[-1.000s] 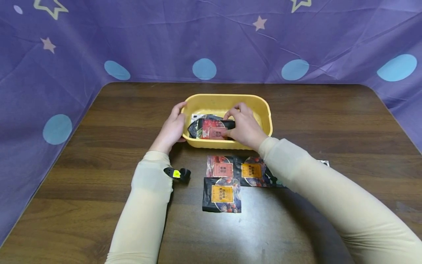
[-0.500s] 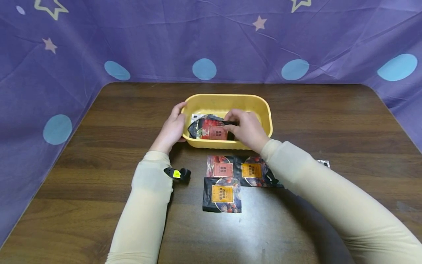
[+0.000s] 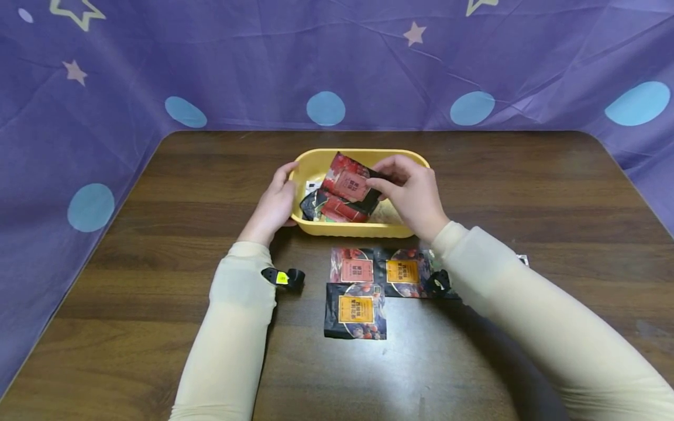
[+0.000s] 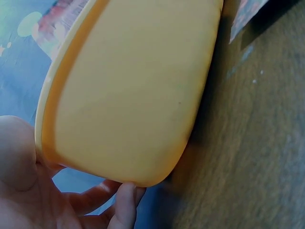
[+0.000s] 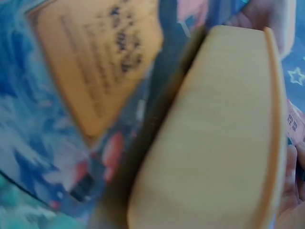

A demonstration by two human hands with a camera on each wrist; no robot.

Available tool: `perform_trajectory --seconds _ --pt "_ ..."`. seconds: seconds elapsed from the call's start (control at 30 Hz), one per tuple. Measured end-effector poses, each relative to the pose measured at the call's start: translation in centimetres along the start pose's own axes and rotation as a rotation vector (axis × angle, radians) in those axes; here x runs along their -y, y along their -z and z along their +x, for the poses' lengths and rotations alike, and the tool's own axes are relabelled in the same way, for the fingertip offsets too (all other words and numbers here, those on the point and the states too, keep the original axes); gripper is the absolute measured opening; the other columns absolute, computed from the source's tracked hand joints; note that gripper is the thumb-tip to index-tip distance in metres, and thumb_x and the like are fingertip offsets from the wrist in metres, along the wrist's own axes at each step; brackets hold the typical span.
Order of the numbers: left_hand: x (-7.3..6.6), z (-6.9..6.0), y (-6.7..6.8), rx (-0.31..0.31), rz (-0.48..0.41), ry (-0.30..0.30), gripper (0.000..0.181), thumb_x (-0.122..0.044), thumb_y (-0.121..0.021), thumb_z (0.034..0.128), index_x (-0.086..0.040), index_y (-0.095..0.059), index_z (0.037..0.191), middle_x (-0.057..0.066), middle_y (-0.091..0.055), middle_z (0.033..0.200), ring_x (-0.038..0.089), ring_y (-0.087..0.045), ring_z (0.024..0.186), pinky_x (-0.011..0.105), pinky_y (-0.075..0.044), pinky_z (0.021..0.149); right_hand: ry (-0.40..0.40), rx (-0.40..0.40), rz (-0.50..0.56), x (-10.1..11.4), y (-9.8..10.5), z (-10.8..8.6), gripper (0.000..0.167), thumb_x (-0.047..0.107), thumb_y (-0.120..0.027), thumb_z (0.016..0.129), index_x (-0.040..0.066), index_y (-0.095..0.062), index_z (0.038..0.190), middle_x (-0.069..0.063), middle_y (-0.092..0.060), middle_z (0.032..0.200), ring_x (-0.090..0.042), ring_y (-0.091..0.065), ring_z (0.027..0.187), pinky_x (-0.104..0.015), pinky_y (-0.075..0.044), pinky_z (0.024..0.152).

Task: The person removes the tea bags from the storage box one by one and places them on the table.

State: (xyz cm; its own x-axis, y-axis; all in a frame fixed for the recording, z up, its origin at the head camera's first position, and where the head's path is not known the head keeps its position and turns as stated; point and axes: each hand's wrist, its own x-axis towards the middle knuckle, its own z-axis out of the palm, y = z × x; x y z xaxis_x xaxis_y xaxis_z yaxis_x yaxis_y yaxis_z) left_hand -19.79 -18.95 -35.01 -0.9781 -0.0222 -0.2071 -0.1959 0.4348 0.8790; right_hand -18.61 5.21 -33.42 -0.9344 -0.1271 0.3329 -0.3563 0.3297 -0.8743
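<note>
A yellow plastic bin stands on the table, its bottom partly covered by sachets. My left hand holds the bin's left end; in the left wrist view its thumb and fingers lie around the bin's corner. My right hand pinches the right edge of a red-and-black sachet with a pink label, held tilted above the bin's inside. Below it another red sachet lies in the bin, beside a black packet and a white packet corner.
In front of the bin lie a pink-label sachet, an orange-label sachet and, nearer, another orange-label sachet. A silvery packet corner shows behind the right sleeve. A purple star-patterned cloth hangs behind the wooden table.
My right hand has lifted the red-and-black sachet up from the others in the bin and tilted it, uncovering the red sachet beneath. The left hand has stayed on the bin.
</note>
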Motion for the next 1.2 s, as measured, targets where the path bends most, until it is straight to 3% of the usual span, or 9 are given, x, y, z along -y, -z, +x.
perform_trajectory --seconds 0.13,0.37,0.73,0.9,1.2 --pt "0.0 -0.1 0.0 0.000 0.003 0.005 0.052 -0.025 -0.025 0.1043 -0.033 -0.026 0.155 0.013 -0.035 0.155 0.031 -0.056 0.096 0.036 -0.054 0.061 -0.014 -0.023 0.058 0.5 0.9 -0.1 0.021 0.003 -0.074 0.086 -0.003 -0.069 0.106 -0.017 -0.072 0.097 -0.007 -0.063 0.065 -0.029 -0.058 0.063" --pt "0.1 0.0 0.0 -0.002 0.004 0.001 0.051 -0.026 -0.026 0.1045 -0.033 -0.026 0.156 0.013 -0.035 0.155 0.031 -0.056 0.095 0.036 -0.054 0.061 -0.056 -0.002 0.110 1.1 3.2 -0.6 0.022 0.004 -0.075 0.086 -0.005 -0.069 0.105 0.011 -0.070 0.078 -0.009 -0.060 0.057 -0.026 -0.054 0.057" --pt "0.4 0.0 -0.3 0.001 -0.002 0.004 0.051 -0.026 -0.026 0.1045 -0.032 -0.026 0.156 0.015 -0.036 0.154 0.030 -0.055 0.095 0.037 -0.054 0.062 -0.155 0.149 0.093 1.2 5.2 -3.7 0.024 0.004 -0.076 0.085 -0.007 -0.070 0.106 0.010 -0.071 0.076 -0.013 -0.062 0.055 -0.029 -0.056 0.058" --pt "0.2 -0.1 -0.1 0.005 -0.001 0.002 0.051 -0.025 -0.025 0.1048 -0.032 -0.025 0.156 0.014 -0.034 0.155 0.032 -0.055 0.098 0.036 -0.054 0.061 -0.253 0.232 0.088 1.3 5.9 -5.1 0.027 0.007 -0.078 0.084 -0.005 -0.070 0.107 0.006 -0.068 0.074 -0.012 -0.062 0.055 -0.029 -0.056 0.056" --pt "0.0 -0.2 0.1 0.006 0.012 0.004 0.051 -0.026 -0.025 0.1053 -0.033 -0.024 0.156 0.013 -0.034 0.156 0.032 -0.056 0.099 0.035 -0.054 0.061 -0.354 0.372 0.097 -0.1 7.0 -7.2 0.028 0.002 -0.072 0.087 -0.011 -0.065 0.112 0.005 -0.070 0.078 -0.014 -0.062 0.056 -0.034 -0.058 0.060"
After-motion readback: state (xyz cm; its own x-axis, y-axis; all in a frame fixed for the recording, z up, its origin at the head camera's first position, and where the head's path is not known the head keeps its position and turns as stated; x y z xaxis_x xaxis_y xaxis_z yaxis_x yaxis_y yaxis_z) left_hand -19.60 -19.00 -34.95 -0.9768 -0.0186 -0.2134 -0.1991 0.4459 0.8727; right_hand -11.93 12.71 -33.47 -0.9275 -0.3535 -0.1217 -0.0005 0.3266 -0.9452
